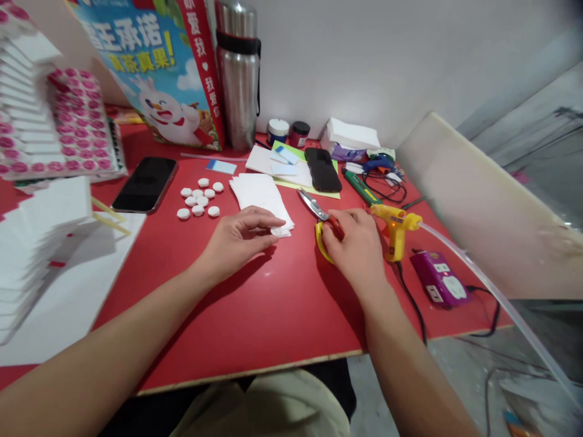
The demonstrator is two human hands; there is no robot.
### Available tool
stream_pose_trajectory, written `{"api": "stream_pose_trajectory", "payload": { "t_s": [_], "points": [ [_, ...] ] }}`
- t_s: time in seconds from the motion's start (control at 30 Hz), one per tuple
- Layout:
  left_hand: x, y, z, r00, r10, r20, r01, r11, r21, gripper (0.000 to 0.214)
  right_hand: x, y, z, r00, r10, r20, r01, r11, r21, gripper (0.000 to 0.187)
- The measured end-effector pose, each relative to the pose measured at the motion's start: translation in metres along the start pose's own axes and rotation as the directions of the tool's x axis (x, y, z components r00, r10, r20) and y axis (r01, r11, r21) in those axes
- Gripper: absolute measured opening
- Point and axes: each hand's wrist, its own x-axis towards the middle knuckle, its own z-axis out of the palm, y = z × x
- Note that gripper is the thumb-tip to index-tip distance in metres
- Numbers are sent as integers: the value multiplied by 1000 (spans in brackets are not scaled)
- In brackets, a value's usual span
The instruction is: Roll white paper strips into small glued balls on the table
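My left hand point(243, 240) is closed in a pinch, with a small white piece point(277, 231) between thumb and fingertips. It is just above the near edge of a stack of white paper sheets point(259, 197). To its left, several small white round pieces point(197, 194) lie loosely grouped on the red table. My right hand point(353, 243) is closed around the handles of metal snips point(314, 206), one red and one yellow, whose blades point away to the upper left. Beside that hand, a yellow hot glue gun point(396, 233) stands with a long clear glue stick point(483, 273) trailing to the right.
A purple power strip point(439, 279) sits at right with black cords. Two phones point(144, 184), paint jars point(277, 130), a steel flask point(237, 79) and a printed bag point(159, 73) are farther back. White folded paper structures point(50, 230) occupy the left side of the table point(264, 321).
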Motion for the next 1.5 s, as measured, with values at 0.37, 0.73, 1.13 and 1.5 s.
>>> {"api": "stream_pose_trajectory", "payload": {
  "t_s": [0.37,0.73,1.13,1.5],
  "points": [
    [1,-2,-7,973,231,-18,-225,959,174,23,21,-57,4,640,-81,764,-756,108,645,37],
    [1,3,-2,975,213,-59,-199,963,182,22,13,-58,19,632,-108,767,-772,-167,613,29],
    [-3,6,0,946,322,-45,-310,935,172,15,11,-58,16,684,-130,718,-724,-243,646,27],
    [-3,6,-2,887,461,-12,-427,832,354,17,10,-62,7,705,-169,689,-709,-197,677,33]
  ]
}}
